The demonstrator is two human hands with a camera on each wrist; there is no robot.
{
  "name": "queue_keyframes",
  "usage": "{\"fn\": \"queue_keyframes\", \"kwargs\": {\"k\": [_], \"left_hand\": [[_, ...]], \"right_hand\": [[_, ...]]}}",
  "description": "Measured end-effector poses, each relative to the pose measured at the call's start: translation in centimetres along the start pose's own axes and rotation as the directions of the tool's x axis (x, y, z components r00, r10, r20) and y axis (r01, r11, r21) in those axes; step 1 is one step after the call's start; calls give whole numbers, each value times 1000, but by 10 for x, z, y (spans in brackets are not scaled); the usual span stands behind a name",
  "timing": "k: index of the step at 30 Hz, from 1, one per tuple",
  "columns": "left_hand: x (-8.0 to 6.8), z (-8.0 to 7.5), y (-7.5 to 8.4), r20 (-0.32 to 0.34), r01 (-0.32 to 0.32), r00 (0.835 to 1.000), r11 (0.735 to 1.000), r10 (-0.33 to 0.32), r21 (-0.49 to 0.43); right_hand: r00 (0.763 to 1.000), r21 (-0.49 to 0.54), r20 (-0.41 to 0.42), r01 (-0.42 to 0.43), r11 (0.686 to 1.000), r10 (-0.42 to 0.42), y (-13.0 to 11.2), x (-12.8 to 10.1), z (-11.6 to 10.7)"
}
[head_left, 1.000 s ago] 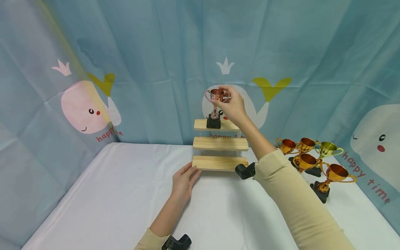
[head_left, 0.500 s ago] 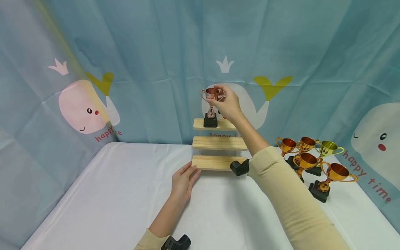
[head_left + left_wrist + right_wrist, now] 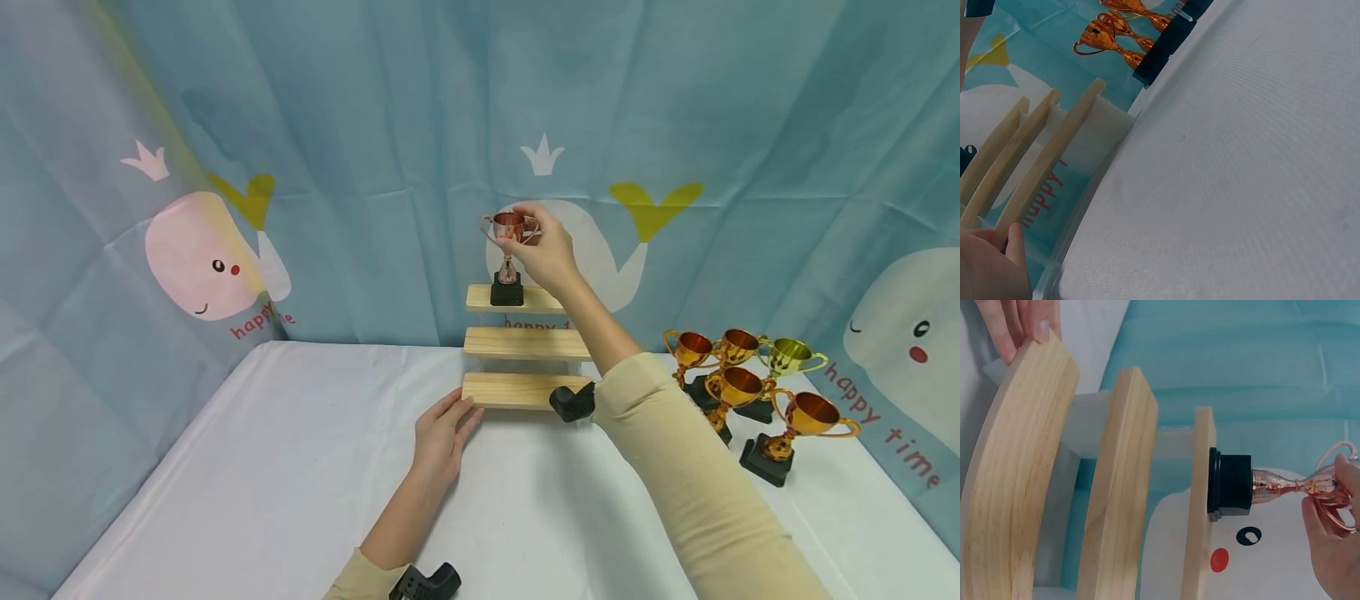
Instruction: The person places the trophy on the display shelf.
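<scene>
The right hand (image 3: 546, 254) pinches the cup of the copper trophy (image 3: 508, 258), fingers curled round the bowl and one handle. The trophy stands upright at the left end of the top step of the wooden tiered stand (image 3: 525, 345). The right wrist view confirms what the head view cannot: the trophy's black base (image 3: 1230, 483) sits flat against the top board, in full contact. The left hand (image 3: 442, 435) lies on the white surface (image 3: 247, 467), fingers straight and close together, tips touching the left end of the lowest board; the left wrist view shows a fingertip (image 3: 1015, 240) against that board's edge. Five gold trophies (image 3: 750, 392) stand grouped at the right. Compared with one second ago, the copper trophy has shifted slightly left along the top step; the left hand has not moved.
</scene>
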State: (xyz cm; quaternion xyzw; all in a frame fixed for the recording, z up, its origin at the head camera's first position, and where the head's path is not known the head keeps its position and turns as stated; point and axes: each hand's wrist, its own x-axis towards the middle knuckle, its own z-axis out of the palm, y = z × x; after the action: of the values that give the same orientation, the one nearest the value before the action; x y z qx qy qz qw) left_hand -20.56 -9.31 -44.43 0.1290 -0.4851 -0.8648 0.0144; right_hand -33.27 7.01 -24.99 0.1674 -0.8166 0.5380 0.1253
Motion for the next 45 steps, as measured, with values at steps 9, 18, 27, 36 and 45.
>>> {"fn": "queue_keyframes", "kwargs": {"k": [9, 18, 27, 36, 45], "left_hand": [[0, 2, -2, -8, 6, 1000, 1000, -6, -6], [2, 2, -2, -10, 3, 1000, 1000, -3, -2], [3, 0, -2, 7, -15, 1000, 1000, 15, 0], [4, 1, -4, -17, -11, 1000, 1000, 11, -6], [4, 2, -3, -29, -9, 1000, 1000, 8, -6]], "right_hand": [[998, 28, 15, -54, 998, 54, 9, -5, -11], [998, 98, -11, -54, 994, 55, 19, -13, -25], [998, 159, -60, -24, 987, 34, 27, -32, -24], [995, 209, -90, -12, 978, 31, 36, -53, -21], [995, 211, -97, 5, 977, 16, 45, -73, -21]]}}
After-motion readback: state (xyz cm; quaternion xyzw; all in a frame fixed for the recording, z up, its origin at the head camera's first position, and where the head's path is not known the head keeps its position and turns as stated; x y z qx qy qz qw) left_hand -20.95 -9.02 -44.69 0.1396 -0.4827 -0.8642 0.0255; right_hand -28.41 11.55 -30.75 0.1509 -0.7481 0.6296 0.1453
